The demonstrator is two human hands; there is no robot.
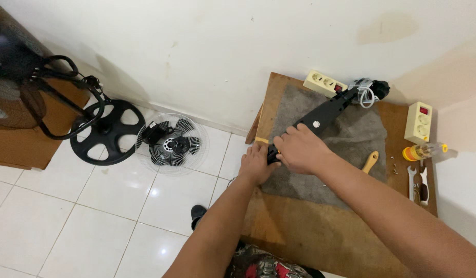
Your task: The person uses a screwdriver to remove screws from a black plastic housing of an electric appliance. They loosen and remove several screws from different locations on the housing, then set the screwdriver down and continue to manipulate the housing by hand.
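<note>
On the grey mat (pixel 351 135) covering the wooden table (pixel 300 231), the left hand (pixel 257 163) and right hand (pixel 299 149) close around the near end of a long black fan arm (pixel 320 117), best braced flat and steady.

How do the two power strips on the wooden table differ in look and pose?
The long power strip lies at the back edge of the wooden table, against the wall, and shows several sockets in a row. The short power strip sits at the right edge and shows about two sockets. The long one lies slanted; the short one runs nearly front to back. Both are cream with a red switch.
</note>
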